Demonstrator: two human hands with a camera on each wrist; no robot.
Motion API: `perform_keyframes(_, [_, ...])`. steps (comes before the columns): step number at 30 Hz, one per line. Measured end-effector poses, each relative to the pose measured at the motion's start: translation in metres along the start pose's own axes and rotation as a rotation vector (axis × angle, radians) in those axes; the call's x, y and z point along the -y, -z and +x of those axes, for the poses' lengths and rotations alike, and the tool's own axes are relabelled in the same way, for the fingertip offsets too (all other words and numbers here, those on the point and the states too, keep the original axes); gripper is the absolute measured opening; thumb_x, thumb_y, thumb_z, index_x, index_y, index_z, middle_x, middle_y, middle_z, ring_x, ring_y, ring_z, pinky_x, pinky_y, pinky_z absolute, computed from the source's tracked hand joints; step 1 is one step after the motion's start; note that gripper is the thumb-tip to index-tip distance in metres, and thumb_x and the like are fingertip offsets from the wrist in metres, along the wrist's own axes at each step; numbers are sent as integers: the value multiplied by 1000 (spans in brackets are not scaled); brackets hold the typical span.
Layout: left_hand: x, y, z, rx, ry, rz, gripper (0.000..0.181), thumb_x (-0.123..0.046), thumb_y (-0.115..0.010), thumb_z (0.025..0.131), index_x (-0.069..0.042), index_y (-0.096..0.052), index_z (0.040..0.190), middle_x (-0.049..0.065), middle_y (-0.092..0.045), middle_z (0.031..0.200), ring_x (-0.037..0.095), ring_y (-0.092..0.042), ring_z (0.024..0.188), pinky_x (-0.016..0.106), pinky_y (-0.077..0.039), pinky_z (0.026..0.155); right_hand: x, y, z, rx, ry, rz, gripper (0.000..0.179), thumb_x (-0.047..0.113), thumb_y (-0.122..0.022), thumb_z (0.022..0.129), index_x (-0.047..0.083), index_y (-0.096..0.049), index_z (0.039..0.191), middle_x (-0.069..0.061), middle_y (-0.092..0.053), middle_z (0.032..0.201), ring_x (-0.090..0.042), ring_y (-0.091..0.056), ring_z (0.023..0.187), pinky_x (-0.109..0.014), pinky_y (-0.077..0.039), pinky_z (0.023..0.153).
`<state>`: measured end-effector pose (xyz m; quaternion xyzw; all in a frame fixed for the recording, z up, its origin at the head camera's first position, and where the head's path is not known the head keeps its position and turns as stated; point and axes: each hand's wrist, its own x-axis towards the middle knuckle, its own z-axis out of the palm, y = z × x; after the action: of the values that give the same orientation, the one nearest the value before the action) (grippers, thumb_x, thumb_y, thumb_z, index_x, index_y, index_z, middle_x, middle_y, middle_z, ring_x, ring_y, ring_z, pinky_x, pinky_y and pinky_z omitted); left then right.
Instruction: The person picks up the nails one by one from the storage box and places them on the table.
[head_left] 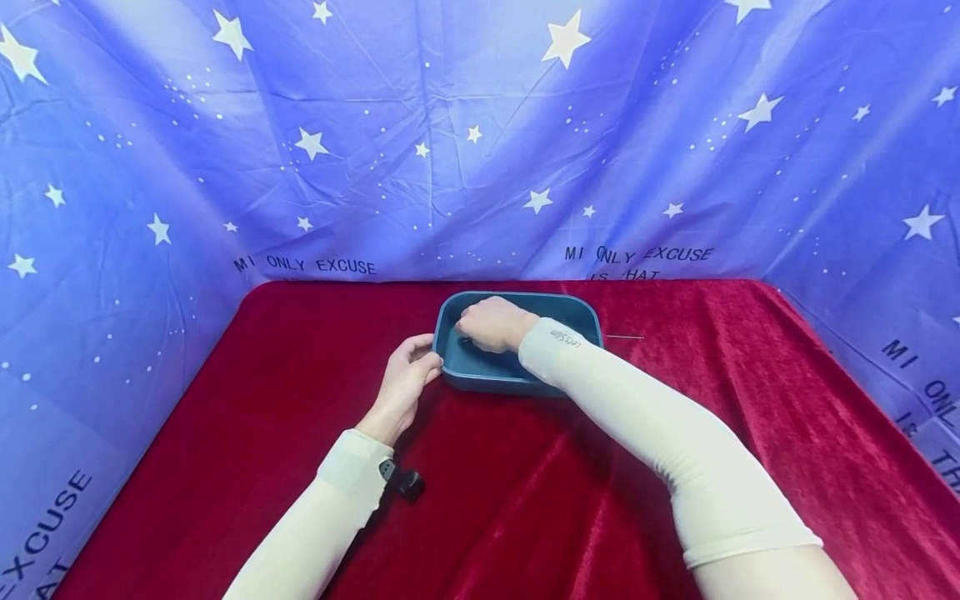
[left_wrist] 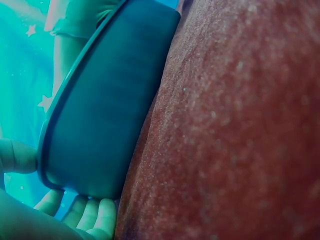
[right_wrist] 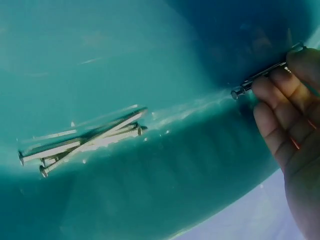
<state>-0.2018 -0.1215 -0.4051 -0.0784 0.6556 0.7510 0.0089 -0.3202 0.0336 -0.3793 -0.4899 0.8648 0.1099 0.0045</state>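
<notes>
A blue rectangular box point(head_left: 480, 385) stands on the red cloth, its top uncovered. My left hand point(head_left: 408, 379) holds its left end from outside; the left wrist view shows the thumb point(left_wrist: 19, 157) at the rim and several fingertips point(left_wrist: 105, 212) against the outer wall. Reaching into the box, my right hand point(head_left: 495, 323) pinches a small bundle of metal nails point(right_wrist: 262, 74) between thumb and fingers, heads poking out. A loose pile of nails point(right_wrist: 85, 142) lies crossed on the box floor beside that hand.
A thin, straight, pale rod point(head_left: 625, 337) lies on the cloth just right of the box. Red velvet cloth point(head_left: 300, 392) covers the table, and a blue star-printed curtain point(head_left: 420, 100) hangs behind it and along both sides.
</notes>
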Motion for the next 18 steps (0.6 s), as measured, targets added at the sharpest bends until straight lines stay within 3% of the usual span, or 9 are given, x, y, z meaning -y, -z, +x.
perform_keyframes(5, [-1, 0, 1, 2, -2, -2, 46, 1, -52, 83, 4, -50, 129, 23, -55, 122, 30, -57, 108, 37, -47, 97, -1, -1, 0, -38, 10, 16, 12, 12, -56, 90, 16, -68, 87, -3, -63, 82, -23, -62, 73, -39, -53, 71])
perform_keyframes(18, [0, 1, 0, 2, 0, 2, 47, 1, -52, 83, 3, -49, 130, 22, -55, 122, 30, -57, 108, 39, -45, 98, 1, -1, 3, 14, -4, 6, 6, 14, -58, 87, 14, -64, 89, -3, -62, 82, -21, -61, 72, -39, -53, 70])
